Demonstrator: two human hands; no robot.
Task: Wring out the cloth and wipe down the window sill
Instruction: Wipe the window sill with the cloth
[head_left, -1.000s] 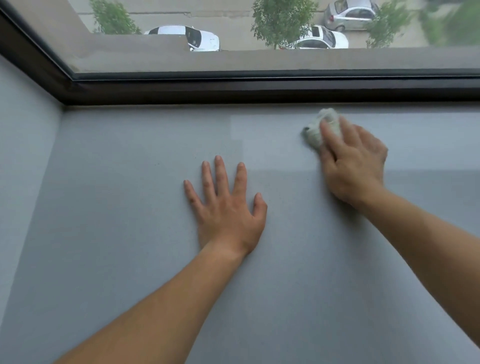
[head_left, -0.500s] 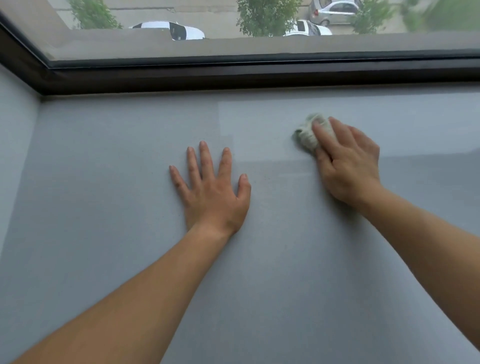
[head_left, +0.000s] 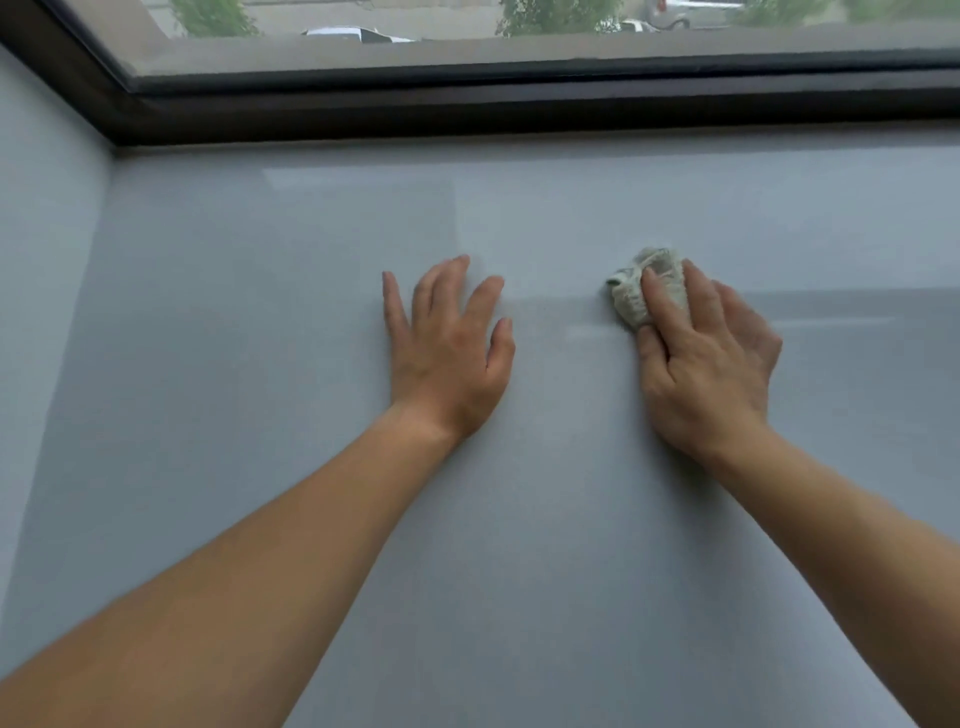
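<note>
**A:** Some of the window sill (head_left: 249, 374) looks wiped already. There's a shinier patch at upper middle of the frame, below the dark window frame (head_left: 519, 111), and a band runs off to the right edge.

**B:** Where's the cloth (head_left: 636, 293)?

**A:** Bunched up just right of centre. The right hand (head_left: 706, 364) presses it to the sill, fingers draped over it and thumb tucked at its side.

**B:** And the left hand (head_left: 447, 353)?

**A:** Flat on the sill at centre, fingers spread, holding nothing.

**B:** So the wringing's over?

**A:** Probably, and the wiping is partway through. The left side and the whole lower frame look dull, so I'd guess they're still to do.
</note>
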